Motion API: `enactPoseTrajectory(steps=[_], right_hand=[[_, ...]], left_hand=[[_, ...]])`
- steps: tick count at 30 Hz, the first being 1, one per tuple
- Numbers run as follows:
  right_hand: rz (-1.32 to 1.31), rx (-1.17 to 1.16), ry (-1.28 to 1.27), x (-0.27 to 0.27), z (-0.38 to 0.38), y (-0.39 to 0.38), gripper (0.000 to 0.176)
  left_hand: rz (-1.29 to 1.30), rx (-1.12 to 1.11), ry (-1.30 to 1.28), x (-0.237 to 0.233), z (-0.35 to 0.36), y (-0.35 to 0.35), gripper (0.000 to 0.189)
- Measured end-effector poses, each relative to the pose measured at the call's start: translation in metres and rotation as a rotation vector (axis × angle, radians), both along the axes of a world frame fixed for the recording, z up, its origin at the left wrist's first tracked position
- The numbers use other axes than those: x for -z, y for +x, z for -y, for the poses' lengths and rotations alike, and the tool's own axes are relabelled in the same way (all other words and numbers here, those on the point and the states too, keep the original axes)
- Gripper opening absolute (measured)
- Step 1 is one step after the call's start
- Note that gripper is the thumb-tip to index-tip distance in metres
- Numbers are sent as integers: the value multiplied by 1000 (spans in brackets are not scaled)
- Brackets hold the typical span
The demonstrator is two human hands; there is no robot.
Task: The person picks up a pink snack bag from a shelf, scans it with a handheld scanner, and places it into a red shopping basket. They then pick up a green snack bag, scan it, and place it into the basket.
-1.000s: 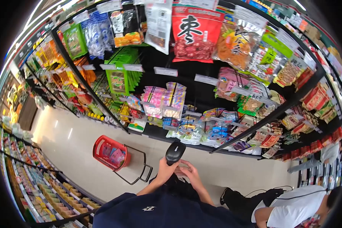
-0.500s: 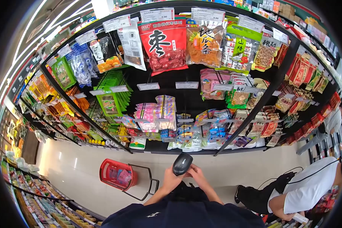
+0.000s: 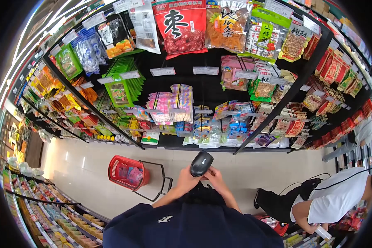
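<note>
A black handheld barcode scanner (image 3: 201,163) points away from me, in front of my body. My left hand (image 3: 187,179) is closed round its lower part. On the other side, my right hand (image 3: 216,179) is closed too, its fingers against the scanner's underside close to the left fingers. Part of the grip is hidden beneath the scanner's head. To the left, a red shopping basket (image 3: 122,180) with several pink and purple packs (image 3: 134,175) in it stands on the floor, its black handle tipped toward my left arm.
Ahead is a black rack hung with snack bags, including a red bag of dates (image 3: 181,31) and green packs (image 3: 120,91). A person in a white shirt (image 3: 337,198) bends at the right. Low shelves (image 3: 62,211) of packets line the lower left. Another red basket (image 3: 279,228) is partly hidden.
The view has tilted down slightly, so the rack sits higher in it. Both hands still hold the scanner. More of the basket behind me, at the lower right, now shows.
</note>
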State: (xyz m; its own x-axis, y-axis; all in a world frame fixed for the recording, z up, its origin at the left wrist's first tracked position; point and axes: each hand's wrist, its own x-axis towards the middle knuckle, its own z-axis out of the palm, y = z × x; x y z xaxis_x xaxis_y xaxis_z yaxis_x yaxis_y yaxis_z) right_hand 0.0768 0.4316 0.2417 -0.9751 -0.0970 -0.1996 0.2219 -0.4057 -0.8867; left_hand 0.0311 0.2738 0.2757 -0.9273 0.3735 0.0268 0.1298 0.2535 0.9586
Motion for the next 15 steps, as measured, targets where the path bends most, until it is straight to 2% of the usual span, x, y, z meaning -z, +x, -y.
enactPoseTrajectory(steps=[5, 8, 15], right_hand=[[62, 117, 90, 10, -10, 13, 28], [73, 163, 125, 12, -16, 22, 27], [71, 187, 114, 15, -17, 33, 24]], left_hand=[[-38, 85, -57, -13, -11, 8, 43], [-92, 114, -81, -18, -15, 13, 43], [16, 127, -107, -24, -17, 21, 46]])
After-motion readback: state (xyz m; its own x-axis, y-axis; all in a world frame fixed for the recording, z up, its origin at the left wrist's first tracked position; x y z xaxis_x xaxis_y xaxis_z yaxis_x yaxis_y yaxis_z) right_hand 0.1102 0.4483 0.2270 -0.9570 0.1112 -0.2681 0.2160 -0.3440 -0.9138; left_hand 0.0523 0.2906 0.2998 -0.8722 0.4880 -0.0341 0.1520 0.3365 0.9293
